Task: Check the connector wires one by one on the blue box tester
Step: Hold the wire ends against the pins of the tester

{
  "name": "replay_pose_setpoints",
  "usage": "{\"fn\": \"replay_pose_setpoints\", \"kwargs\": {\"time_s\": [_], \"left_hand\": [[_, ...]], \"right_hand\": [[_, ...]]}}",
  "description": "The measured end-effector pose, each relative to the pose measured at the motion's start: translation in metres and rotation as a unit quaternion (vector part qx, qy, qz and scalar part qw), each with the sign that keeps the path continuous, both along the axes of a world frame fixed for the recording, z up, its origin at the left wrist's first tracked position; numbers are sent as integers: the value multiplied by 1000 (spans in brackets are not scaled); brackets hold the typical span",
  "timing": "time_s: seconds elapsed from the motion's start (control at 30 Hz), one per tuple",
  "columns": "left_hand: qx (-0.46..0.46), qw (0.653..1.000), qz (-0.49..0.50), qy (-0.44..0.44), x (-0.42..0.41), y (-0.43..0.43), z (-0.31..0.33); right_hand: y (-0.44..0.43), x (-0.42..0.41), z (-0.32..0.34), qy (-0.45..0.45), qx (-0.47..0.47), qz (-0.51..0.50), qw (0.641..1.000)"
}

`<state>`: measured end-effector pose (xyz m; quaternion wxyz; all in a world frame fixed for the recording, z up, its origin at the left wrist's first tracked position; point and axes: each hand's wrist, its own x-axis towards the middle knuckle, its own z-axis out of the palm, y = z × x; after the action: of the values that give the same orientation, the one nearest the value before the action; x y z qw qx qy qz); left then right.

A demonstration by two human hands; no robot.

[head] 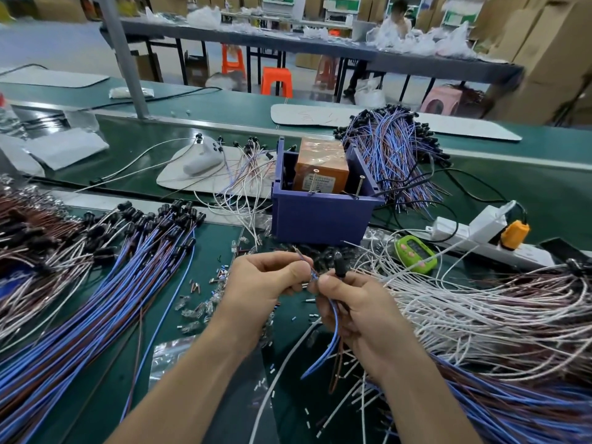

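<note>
Workbench: green-matted factory bench (211, 248) lying under heaps of wire, with long tables and cardboard cartons standing behind.
Connector wire: thin blue-and-brown wire pair with a black barrel plug (335, 318), being held between both hands just in front of the blue box and above the mat.
Axis: running roughly near to far, plug end pointing up and away toward the box, slack drooping back toward the person below the right hand.
Left hand (262, 283): pinching the fine wire ends between thumb and fingertips, the tips poking up and away.
Right hand (355, 309): curling round the pair just under the plug, thumb pressing on top.
Blue box: open-topped blue plastic box (320, 216) sitting beyond the hands, holding a glossy orange-brown block (320, 165); two metal pins (361, 186) standing at its near rim.
Look: blue strand showing brightest, brown one thinner beside it, plug short and dark.
Bundles: blue-and-brown wire bundle (96, 299) fanning out left; white-and-brown wire bundle (496, 315) spreading right.
</note>
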<state>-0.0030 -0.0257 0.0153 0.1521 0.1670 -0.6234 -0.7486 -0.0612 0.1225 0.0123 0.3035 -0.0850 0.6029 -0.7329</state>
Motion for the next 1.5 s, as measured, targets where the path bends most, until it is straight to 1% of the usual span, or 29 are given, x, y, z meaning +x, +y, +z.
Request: {"fn": "replay_pose_setpoints", "kwargs": {"time_s": [0.07, 0.17, 0.23, 0.3, 0.33, 0.47, 0.6, 0.77, 0.87, 0.93, 1.0, 1.07, 1.1, 1.17, 1.27, 1.37, 1.43, 1.5], "left_hand": [[-34, 999, 15, 5, 2, 1, 2], [-43, 998, 37, 19, 2, 2, 3], [-72, 996, 51, 21, 2, 3, 2], [-100, 994, 49, 18, 2, 6, 1], [-99, 994, 46, 16, 1, 7, 1], [-56, 998, 39, 5, -2, 7, 1], [-24, 999, 31, -4, -1, 9, 0], [-20, 1000, 4, -23, -1, 14, 0], [-11, 999, 0, -31, 0, 16, 2], [9, 999, 22, -40, 0, 19, 4], [81, 993, 70, -41, -2, 18, 9], [163, 977, 130, -34, -6, 16, 17], [175, 972, 154, -25, -10, 13, 23], [131, 973, 187, -15, -20, 9, 32], [-6, 973, 229, -30, -40, 10, 35], [-122, 954, 266, -60, -53, 12, 33], [-175, 941, 282, -65, -58, 14, 29], [-209, 933, 286, -62, -61, 18, 25]], "right_hand": [[-2, 0, -2, 8, 15, -7, 1000], [-5, -1, -6, -12, -7, -20, 1000], [-6, 0, -5, -18, -20, -25, 999], [-8, 2, -3, -14, -28, -32, 999], [-9, 3, -2, -12, -28, -36, 999], [-10, 5, 1, 7, 0, -59, 998], [-7, 6, 5, 24, -10, -78, 997], [-4, 9, 8, 25, -45, -85, 995], [-4, 12, 11, 38, -36, -100, 994], [-3, 11, 15, 39, -35, -130, 990], [0, 8, 20, 19, -53, -155, 986], [7, 6, 23, 7, -72, -159, 985], [9, 7, 25, 11, -75, -153, 985], [9, 10, 27, 22, -69, -141, 987], [8, 10, 28, 9, -78, -147, 986], [11, 6, 27, -19, -118, -158, 980], [11, 4, 26, -20, -120, -163, 979], [10, 3, 26, -17, -120, -159, 980]]}}
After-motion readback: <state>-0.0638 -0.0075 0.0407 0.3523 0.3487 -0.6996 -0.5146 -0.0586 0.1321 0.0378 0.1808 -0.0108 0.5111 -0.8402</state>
